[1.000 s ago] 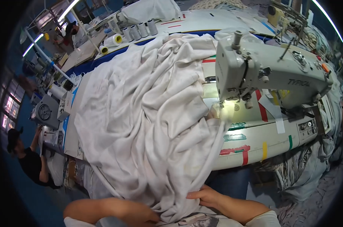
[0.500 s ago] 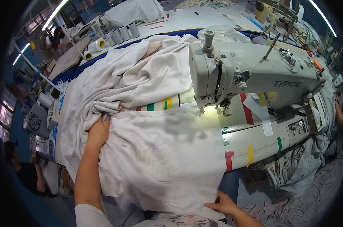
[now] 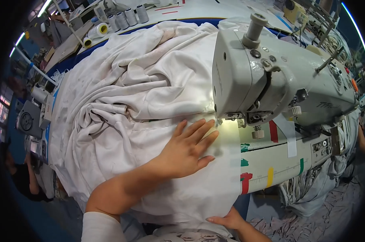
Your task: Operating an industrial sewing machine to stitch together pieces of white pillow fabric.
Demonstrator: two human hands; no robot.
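Observation:
A large white cloth [image 3: 150, 92] covers the bed of the grey-white sewing machine [image 3: 239, 72], heaped in folds on the left and smoother toward me. My left hand [image 3: 186, 150] lies flat on it with fingers apart, the fingertips just left of the lit needle area. At the cloth's near right edge, my right hand [image 3: 232, 222] grips the border, thumb on top and the other fingers mostly hidden below. The cloth's right edge runs from the presser foot down to this hand.
Red, yellow and green tape marks the machine bed [image 3: 257, 171]. Grey thread cones [image 3: 130, 17] stand on the table behind. A grey cloth bundle [image 3: 309, 183] hangs at the right, above fabric on the floor. People are partly visible at both sides.
My left hand has let go of the bunched cloth on the left and moved right, now flat beside the needle area. My right hand remains at the near edge. The view has shifted closer.

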